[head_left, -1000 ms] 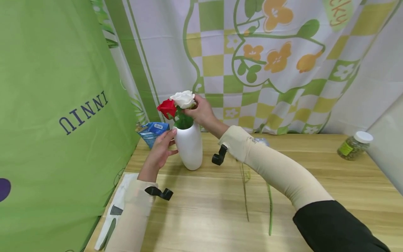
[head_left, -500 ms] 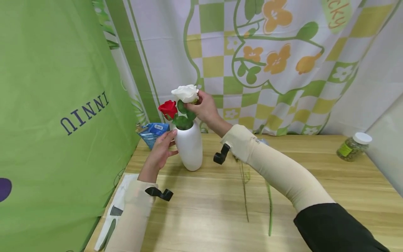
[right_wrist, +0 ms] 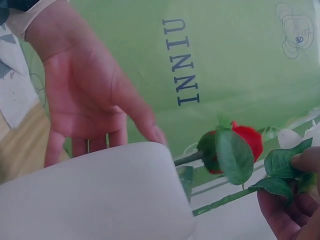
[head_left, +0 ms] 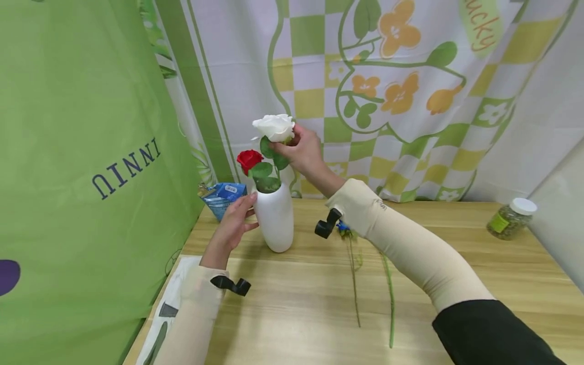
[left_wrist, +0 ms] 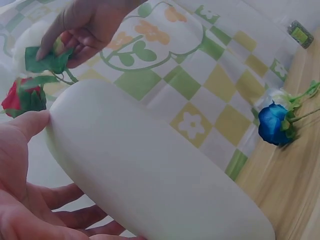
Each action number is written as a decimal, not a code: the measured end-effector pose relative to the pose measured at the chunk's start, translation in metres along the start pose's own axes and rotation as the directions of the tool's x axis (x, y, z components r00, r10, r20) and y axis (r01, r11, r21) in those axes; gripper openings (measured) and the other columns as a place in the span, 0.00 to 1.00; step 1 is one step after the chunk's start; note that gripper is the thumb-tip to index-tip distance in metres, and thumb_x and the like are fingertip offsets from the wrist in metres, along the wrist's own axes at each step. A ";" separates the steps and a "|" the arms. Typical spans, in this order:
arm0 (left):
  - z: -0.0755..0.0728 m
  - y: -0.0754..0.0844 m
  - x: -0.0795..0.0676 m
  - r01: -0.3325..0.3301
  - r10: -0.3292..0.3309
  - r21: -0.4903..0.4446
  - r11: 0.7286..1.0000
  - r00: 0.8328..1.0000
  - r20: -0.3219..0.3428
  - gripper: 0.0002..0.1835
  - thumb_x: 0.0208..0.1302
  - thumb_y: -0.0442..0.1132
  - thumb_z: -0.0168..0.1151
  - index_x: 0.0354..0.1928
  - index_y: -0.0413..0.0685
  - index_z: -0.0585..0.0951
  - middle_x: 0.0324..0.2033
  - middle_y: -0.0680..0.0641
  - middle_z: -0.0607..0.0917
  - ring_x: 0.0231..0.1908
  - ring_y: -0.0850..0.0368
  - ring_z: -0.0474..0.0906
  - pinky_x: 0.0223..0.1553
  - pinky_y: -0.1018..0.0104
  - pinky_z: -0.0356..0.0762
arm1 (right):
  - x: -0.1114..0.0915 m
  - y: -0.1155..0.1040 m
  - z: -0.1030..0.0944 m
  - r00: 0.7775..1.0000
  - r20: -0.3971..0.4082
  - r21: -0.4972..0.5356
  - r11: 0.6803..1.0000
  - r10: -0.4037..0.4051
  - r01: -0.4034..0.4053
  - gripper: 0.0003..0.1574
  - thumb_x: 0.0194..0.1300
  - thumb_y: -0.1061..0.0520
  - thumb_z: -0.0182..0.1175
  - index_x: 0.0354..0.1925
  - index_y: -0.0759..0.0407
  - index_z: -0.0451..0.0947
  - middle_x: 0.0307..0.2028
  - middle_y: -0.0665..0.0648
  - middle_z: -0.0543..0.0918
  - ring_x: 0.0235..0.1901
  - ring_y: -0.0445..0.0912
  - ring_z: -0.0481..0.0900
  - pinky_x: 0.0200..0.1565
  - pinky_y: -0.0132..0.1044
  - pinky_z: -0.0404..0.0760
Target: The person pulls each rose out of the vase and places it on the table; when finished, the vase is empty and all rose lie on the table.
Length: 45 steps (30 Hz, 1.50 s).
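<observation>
A white vase (head_left: 275, 218) stands on the table, leaning slightly in the head view. My left hand (head_left: 233, 221) steadies its left side, thumb at the rim and fingers spread round the wall, as the left wrist view shows. A red rose (head_left: 249, 161) with green leaves leans out of the vase's mouth. Above it, my right hand (head_left: 304, 151) pinches a white rose (head_left: 275, 128) just below the bloom. That rose's green stem (right_wrist: 220, 202) runs down into the vase in the right wrist view; its lower end is hidden inside.
A blue packet (head_left: 223, 198) sits behind my left hand. Right of the vase lie a blue rose (left_wrist: 274, 124) and a green stem (head_left: 391, 299). A white-lidded jar (head_left: 511, 219) stands at the far right, before a patterned curtain (head_left: 310, 76).
My right hand has risen and shifted slightly right with the white rose, showing more of its stem and leaves above the vase. The left hand keeps its place at the vase.
</observation>
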<state>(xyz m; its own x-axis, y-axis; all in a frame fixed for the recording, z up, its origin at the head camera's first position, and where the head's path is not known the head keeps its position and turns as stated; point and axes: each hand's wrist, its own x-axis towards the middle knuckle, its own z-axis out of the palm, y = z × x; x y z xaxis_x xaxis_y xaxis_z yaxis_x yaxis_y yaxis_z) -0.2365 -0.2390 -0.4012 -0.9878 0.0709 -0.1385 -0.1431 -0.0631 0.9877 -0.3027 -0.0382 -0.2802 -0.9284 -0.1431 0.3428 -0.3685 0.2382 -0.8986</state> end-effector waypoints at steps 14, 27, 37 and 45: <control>0.000 -0.003 0.003 0.000 0.001 0.029 1.000 1.000 -0.006 0.36 0.74 0.58 0.51 0.74 0.41 0.62 0.73 0.37 0.64 0.72 0.37 0.62 0.67 0.33 0.66 | 0.000 -0.031 -0.008 0.986 -0.056 0.058 0.986 -0.155 0.158 0.27 0.59 0.57 0.72 0.55 0.64 0.79 0.44 0.63 0.87 0.33 0.42 0.80 0.34 0.27 0.79; 0.000 -0.003 0.004 0.016 -0.015 0.055 0.998 1.000 -0.012 0.38 0.74 0.60 0.51 0.74 0.42 0.61 0.74 0.38 0.63 0.72 0.36 0.62 0.67 0.34 0.66 | -0.001 -0.059 -0.021 0.971 -0.081 0.055 0.972 -0.225 0.230 0.28 0.58 0.57 0.71 0.55 0.64 0.78 0.44 0.64 0.88 0.29 0.39 0.81 0.32 0.26 0.79; -0.001 -0.004 0.004 0.022 -0.021 0.048 0.999 1.000 -0.011 0.37 0.74 0.59 0.50 0.75 0.42 0.61 0.75 0.39 0.62 0.73 0.36 0.61 0.68 0.34 0.66 | 0.001 -0.078 -0.036 0.941 -0.157 0.170 0.930 -0.300 0.325 0.28 0.56 0.61 0.70 0.55 0.67 0.77 0.47 0.63 0.86 0.31 0.38 0.82 0.38 0.27 0.83; -0.001 -0.002 0.004 0.006 -0.006 0.039 0.999 1.000 0.006 0.38 0.74 0.58 0.50 0.75 0.40 0.60 0.75 0.37 0.61 0.73 0.34 0.61 0.68 0.34 0.65 | -0.005 -0.093 -0.058 0.914 -0.232 0.264 0.883 -0.333 0.388 0.26 0.55 0.64 0.70 0.52 0.69 0.77 0.41 0.55 0.84 0.26 0.38 0.79 0.33 0.26 0.80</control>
<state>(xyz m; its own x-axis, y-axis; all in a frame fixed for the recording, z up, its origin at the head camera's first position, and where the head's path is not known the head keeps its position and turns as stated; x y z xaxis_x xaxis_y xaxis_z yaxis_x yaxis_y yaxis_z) -0.2405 -0.2399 -0.4044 -0.9866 0.0771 -0.1440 -0.1462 -0.0241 0.9890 -0.2666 -0.0040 -0.1820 -0.7368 0.0128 0.6760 -0.6736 -0.0990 -0.7324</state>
